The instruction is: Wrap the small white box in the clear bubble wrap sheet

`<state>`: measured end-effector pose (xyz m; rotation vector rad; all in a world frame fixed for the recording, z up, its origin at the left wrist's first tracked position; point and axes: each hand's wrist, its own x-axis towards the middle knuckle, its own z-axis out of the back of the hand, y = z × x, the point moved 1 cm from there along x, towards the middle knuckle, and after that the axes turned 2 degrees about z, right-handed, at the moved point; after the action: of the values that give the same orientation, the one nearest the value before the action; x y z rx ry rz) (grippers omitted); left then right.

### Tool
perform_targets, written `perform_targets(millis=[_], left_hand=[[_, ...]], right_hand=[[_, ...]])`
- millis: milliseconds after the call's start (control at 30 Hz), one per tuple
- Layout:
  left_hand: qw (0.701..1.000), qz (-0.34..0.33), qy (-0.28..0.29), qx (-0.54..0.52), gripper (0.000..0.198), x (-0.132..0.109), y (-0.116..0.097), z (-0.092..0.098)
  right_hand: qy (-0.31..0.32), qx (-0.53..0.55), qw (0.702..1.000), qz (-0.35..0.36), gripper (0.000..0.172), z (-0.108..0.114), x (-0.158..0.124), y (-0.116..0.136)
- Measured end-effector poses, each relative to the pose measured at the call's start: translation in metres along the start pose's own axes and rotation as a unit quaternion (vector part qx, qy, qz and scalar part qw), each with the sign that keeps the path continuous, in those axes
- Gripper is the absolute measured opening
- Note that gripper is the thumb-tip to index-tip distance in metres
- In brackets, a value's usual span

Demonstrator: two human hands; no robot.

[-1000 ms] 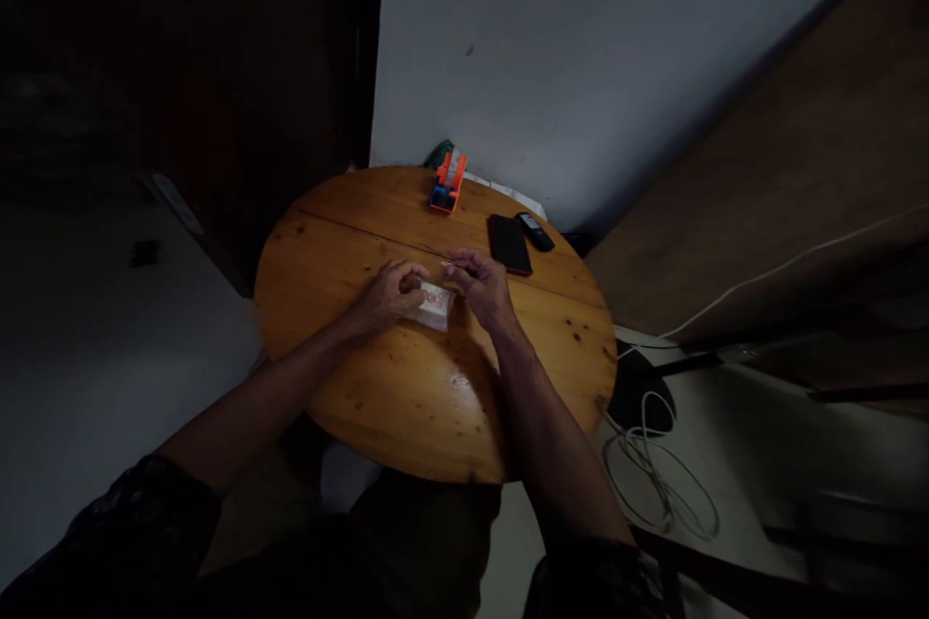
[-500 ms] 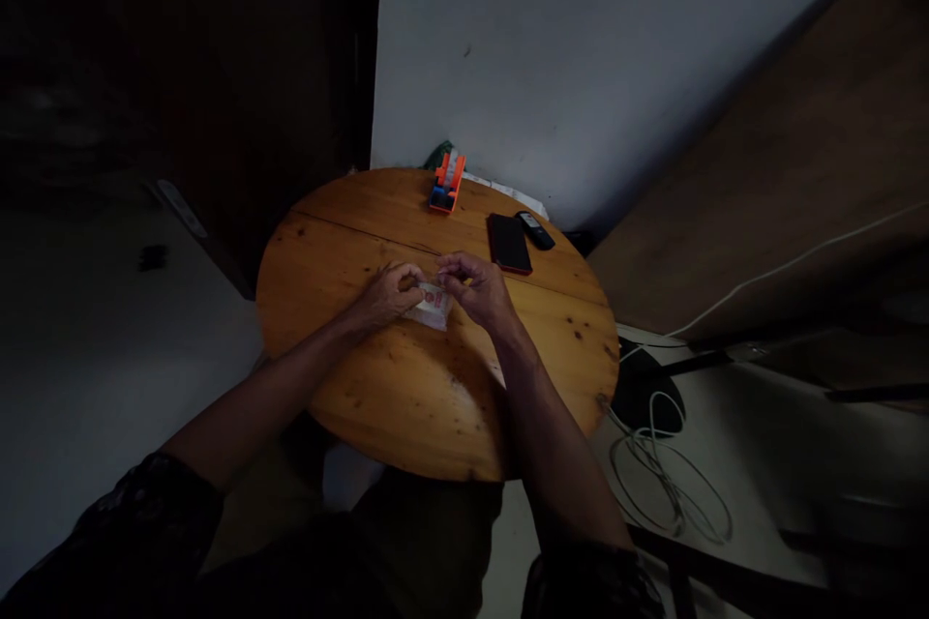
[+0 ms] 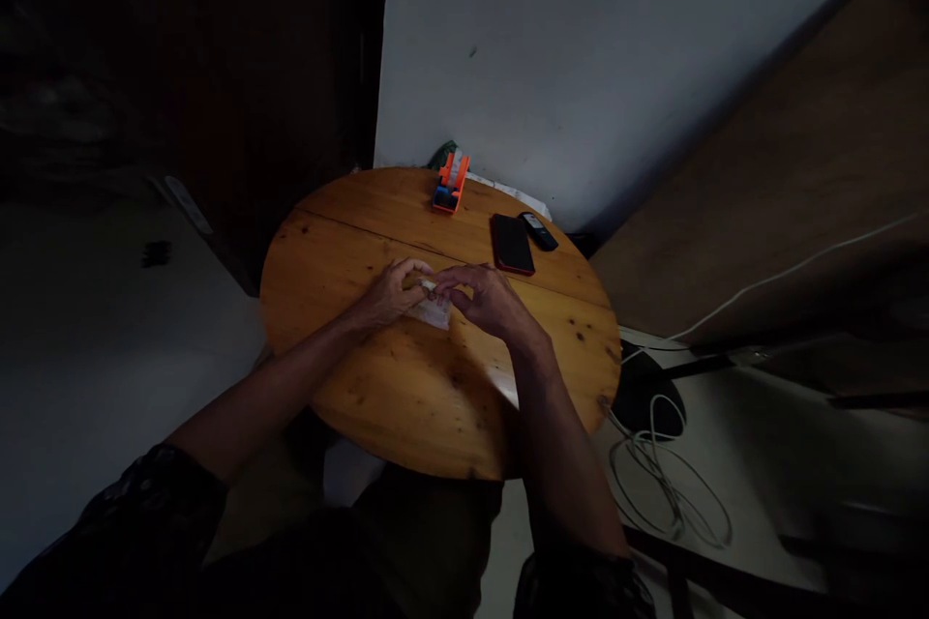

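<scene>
A small whitish packet [image 3: 434, 313], with red print seen on it a moment ago, lies on the round wooden table [image 3: 392, 406]. At its upper left edge my left hand [image 3: 396, 294] pinches it between thumb and fingers. From the other side my right hand [image 3: 488, 300] bends over the packet's top, thumb and fingertips closed on its upper edge. Fingers of both hands nearly meet there and cover much of the packet's upper part.
Toward the wall stands an orange tape dispenser [image 3: 451, 182]. Right of it lie a black tablet-like item [image 3: 512, 244] with a red edge and a dark handset [image 3: 538, 231]. A coiled pale cable [image 3: 657, 474] rests on the floor at right.
My right hand has tipped over the packet, its fingers now flatter and further left across the top edge. The packet's top looks folded and its print is mostly covered. The view shifted slightly.
</scene>
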<state>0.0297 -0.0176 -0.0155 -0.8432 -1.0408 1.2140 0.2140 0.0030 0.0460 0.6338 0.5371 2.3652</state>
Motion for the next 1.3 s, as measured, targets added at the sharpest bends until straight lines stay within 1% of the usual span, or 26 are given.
perform_targets(millis=[67, 167, 233, 333, 400, 467, 567, 633, 767, 900, 967, 1000, 1067, 1133, 1167, 1233, 1267, 1300], left_hand=[[1.0, -0.023, 0.003, 0.006, 0.028, 0.001, 0.001, 0.0], [0.999, -0.047, 0.022, 0.014, 0.018, 0.003, 0.002, 0.0], [0.998, -0.049, 0.032, 0.021, 0.014, 0.004, 0.003, 0.0], [0.998, -0.046, 0.031, 0.031, 0.014, 0.004, 0.004, 0.0], [0.998, -0.053, 0.031, 0.034, 0.014, 0.004, 0.003, 0.0], [0.997, -0.056, 0.029, 0.033, 0.015, 0.005, 0.003, -0.001], [0.998, -0.045, 0.02, 0.026, 0.016, 0.006, 0.006, -0.003], [0.999, -0.042, 0.017, 0.021, 0.016, 0.007, 0.008, -0.004], [0.999, -0.044, 0.015, 0.016, 0.016, 0.008, 0.01, -0.006], [0.999, -0.043, 0.022, 0.004, 0.013, 0.007, 0.008, -0.006], [0.999, -0.041, 0.025, -0.009, 0.012, 0.006, 0.006, -0.005], [0.999, -0.037, 0.024, -0.015, 0.012, 0.005, 0.006, -0.004], [0.999, -0.03, 0.022, -0.021, 0.013, 0.003, 0.004, -0.003], [0.999, -0.026, 0.019, -0.016, 0.015, 0.001, 0.003, -0.002], [0.999, -0.024, 0.019, -0.012, 0.016, 0.001, 0.002, -0.001], [1.0, -0.02, 0.019, -0.006, 0.016, 0.0, 0.001, 0.0], [1.0, -0.017, 0.02, -0.005, 0.016, 0.001, 0.0, 0.001], [1.0, -0.013, 0.022, -0.005, 0.016, 0.001, 0.0, 0.002]], right_hand=[[0.002, 0.008, 1.0, 0.009, 0.035, 0.001, -0.001, 0.001], [-0.003, 0.021, 1.0, 0.017, 0.039, 0.002, -0.003, 0.001], [-0.01, 0.031, 0.999, 0.019, 0.041, 0.002, -0.003, 0.0], [-0.01, 0.021, 1.0, 0.021, 0.039, 0.003, -0.003, 0.002], [0.0, -0.021, 1.0, 0.017, 0.033, 0.003, -0.002, 0.007], [0.016, -0.094, 0.995, 0.014, 0.028, 0.001, -0.001, 0.016], [0.053, -0.208, 0.977, 0.007, 0.026, -0.001, 0.0, 0.029], [0.074, -0.255, 0.964, -0.003, 0.027, -0.001, 0.0, 0.034], [0.088, -0.29, 0.953, -0.011, 0.029, 0.0, 0.001, 0.038], [0.123, -0.324, 0.938, -0.017, 0.034, -0.007, 0.005, 0.047], [0.127, -0.335, 0.934, -0.018, 0.036, -0.009, 0.006, 0.05], [0.12, -0.328, 0.937, -0.018, 0.036, -0.009, 0.006, 0.05], [0.082, -0.271, 0.959, -0.019, 0.034, -0.005, 0.004, 0.045], [0.005, -0.166, 0.986, -0.026, 0.034, 0.004, -0.001, 0.034], [-0.043, -0.112, 0.992, -0.034, 0.034, 0.009, -0.003, 0.028], [-0.122, -0.035, 0.991, -0.052, 0.033, 0.018, -0.008, 0.016], [-0.142, -0.013, 0.988, -0.061, 0.031, 0.02, -0.009, 0.011], [-0.147, -0.001, 0.987, -0.068, 0.03, 0.02, -0.01, 0.007]])
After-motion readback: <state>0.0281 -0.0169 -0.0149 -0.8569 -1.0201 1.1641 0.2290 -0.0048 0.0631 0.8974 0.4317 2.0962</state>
